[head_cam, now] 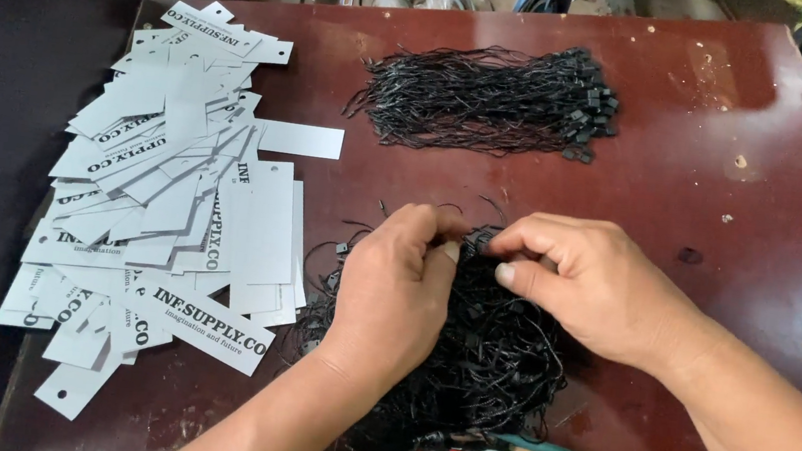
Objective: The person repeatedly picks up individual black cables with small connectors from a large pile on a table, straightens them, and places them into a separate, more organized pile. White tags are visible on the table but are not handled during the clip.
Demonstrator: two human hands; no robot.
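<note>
Centre frame: left hand (394,285) and right hand (584,282) are pinching closed on one black string (476,241) atop the tangled pile (492,352); separating a single loop calls for a gentle pull. Tags (172,199) are lying at left.

Both forearms reach in from the near edge and angle toward each other, bare to the wrist. The left hand (394,290) lies knuckles up, its fingers curled and thumb pressed to the forefinger in a pinch. The right hand (596,283) meets it from the other side, fingertips bunched close against the left thumb.
</note>
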